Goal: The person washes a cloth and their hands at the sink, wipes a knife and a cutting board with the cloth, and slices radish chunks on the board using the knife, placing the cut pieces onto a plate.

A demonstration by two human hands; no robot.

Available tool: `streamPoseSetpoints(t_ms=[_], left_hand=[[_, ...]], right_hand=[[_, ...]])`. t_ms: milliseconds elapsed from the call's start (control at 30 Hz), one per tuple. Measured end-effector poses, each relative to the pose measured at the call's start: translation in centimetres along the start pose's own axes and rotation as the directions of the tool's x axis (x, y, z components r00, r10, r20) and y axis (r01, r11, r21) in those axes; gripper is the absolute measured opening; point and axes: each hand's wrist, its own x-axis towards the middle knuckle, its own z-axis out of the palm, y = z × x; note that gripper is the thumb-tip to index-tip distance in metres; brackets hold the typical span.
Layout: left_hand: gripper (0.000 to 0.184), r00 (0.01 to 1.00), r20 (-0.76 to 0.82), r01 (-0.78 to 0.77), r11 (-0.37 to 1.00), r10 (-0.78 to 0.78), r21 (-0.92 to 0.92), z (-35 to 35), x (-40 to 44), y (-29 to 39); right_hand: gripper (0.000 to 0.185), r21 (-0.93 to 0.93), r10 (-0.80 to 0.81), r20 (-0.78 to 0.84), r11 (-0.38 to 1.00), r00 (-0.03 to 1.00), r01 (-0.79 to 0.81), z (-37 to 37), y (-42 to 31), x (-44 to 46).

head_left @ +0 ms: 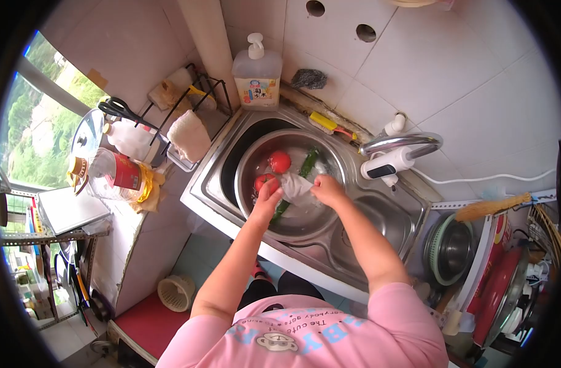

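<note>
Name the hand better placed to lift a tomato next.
Left, probably: the left hand is at the lower tomato; the right hand is farther, across the pale wrap.

Basin (320,216) open above, faucet (388,164) beside

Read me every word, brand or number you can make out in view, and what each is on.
"The cute": pink shirt, upside down.
"everybody gets": same shirt, rest partly legible.
"淘米水", probably: pump bottle label.
Too small or blurred: oil bottle label, faucet's black panel.
</note>
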Motion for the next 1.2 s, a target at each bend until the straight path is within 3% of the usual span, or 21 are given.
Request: streamPoseSetpoints(t_ms=[33,67,133,233,300,367,400,500,567,633,700,767,800,833,867,900,967,1033,1100,1167,1200], left_hand=[[0.069,1.000,0.008,-0.003,1.000,0.003,-0.002,0.1,0.6,0.0],[0.075,0.975,0.106,-0.218,0.922,0.194,0.318,0.3,1.3,0.3],[0.085,0.832,0.323,-0.548,0.579,0.451,0.603,1.9,1.9,1.9],[0.080,0.775,0.483,-0.620,0.636,0.407,0.460,4.6,3.0,4.0],[0.064,0.761,0.480,-0.638,0.636,0.435,0.434,5.1,4.5,3.3],[0.047,0.849,0.441,-0.464,0.810,0.291,0.359,5.2,4.0,5.3],[0.034,0.811,0.430,-0.544,0.781,0.396,0.307,5.3,4.2,5.5],[0.031,0.866,0.396,-0.487,0.697,0.306,0.527,5.3,2.5,9.4],[0.032,0.857,0.400,-0.513,0.601,0.323,0.613,5.6,2.8,9.9],[0.038,0.802,0.439,-0.587,0.397,0.405,0.706,6.3,3.0,9.8],[0.046,0.863,0.421,-0.504,0.409,0.281,0.760,7.5,3.3,9.0],[0.050,0.904,0.373,-0.420,0.589,0.209,0.690,8.1,3.8,7.5],[0.050,0.910,0.353,-0.412,0.584,0.220,0.699,7.8,3.8,7.2],[0.054,0.940,0.284,-0.316,0.793,0.188,0.522,7.4,3.7,7.0],[0.058,0.964,0.225,-0.207,0.934,0.143,0.292,6.8,3.6,6.8],[0.058,0.968,0.198,-0.212,0.931,0.157,0.297,5.8,3.9,5.7],[0.071,0.877,0.217,-0.423,0.474,0.429,0.772,3.6,4.5,3.2],[0.081,0.751,0.393,-0.595,0.285,0.531,0.751,3.4,2.6,3.3],[0.085,0.769,0.488,-0.634,0.389,0.414,0.669,4.2,1.2,5.6],[0.080,0.678,0.507,-0.734,0.452,0.533,0.507,4.0,2.9,4.1],[0.076,0.757,0.467,-0.649,0.614,0.457,0.450,4.1,3.3,4.3]], right_hand=[[0.020,-0.005,0.003,-0.007,1.000,1.000,-0.003,-2.5,-2.3,-1.1],[0.020,0.064,-0.075,-0.008,0.995,0.997,0.075,-5.0,-4.7,-2.2],[0.020,0.128,-0.147,-0.022,0.981,0.989,0.149,-8.6,-8.5,-3.9],[0.021,0.217,-0.258,-0.101,0.937,0.961,0.274,-12.0,-11.7,-6.2],[0.021,0.447,-0.221,-0.158,0.853,0.962,0.269,-13.4,-12.4,-7.8],[0.019,0.536,-0.184,-0.173,0.807,0.968,0.249,-13.2,-10.1,-8.4],[0.019,0.560,-0.146,-0.306,0.772,0.941,0.302,-12.5,-8.4,-8.3],[0.016,0.655,-0.011,-0.443,0.679,0.897,0.332,-8.3,-3.4,-8.0],[0.022,0.732,0.170,-0.304,0.671,0.937,0.115,-4.1,-0.6,-7.7],[0.036,0.571,0.103,-0.225,0.820,0.969,0.046,-0.7,-0.6,-7.5],[0.058,0.553,0.057,-0.220,0.830,0.974,0.076,0.5,-3.3,-7.8],[0.062,0.449,-0.156,-0.489,0.798,0.858,0.401,2.2,-4.7,-6.2],[0.057,0.544,-0.029,-0.480,0.774,0.877,0.324,2.6,-5.0,-5.6],[0.052,0.635,0.095,-0.453,0.732,0.887,0.246,3.0,-5.0,-4.9],[0.035,0.527,0.133,-0.417,0.842,0.899,0.120,2.5,-4.4,-4.0],[0.024,0.540,0.064,-0.379,0.825,0.923,0.165,2.2,-3.4,-3.5],[0.026,0.377,-0.073,-0.330,0.904,0.941,0.202,-0.2,-3.3,-3.8],[0.027,0.042,-0.347,-0.264,0.928,0.900,0.370,-2.7,-5.4,-4.6],[0.037,0.002,-0.387,-0.085,0.922,0.918,0.388,-4.3,-7.5,-5.2],[0.032,-0.010,-0.400,-0.163,0.915,0.902,0.404,-4.9,-7.8,-5.3],[0.032,-0.021,-0.402,-0.222,0.913,0.889,0.407,-5.2,-8.2,-5.7]])
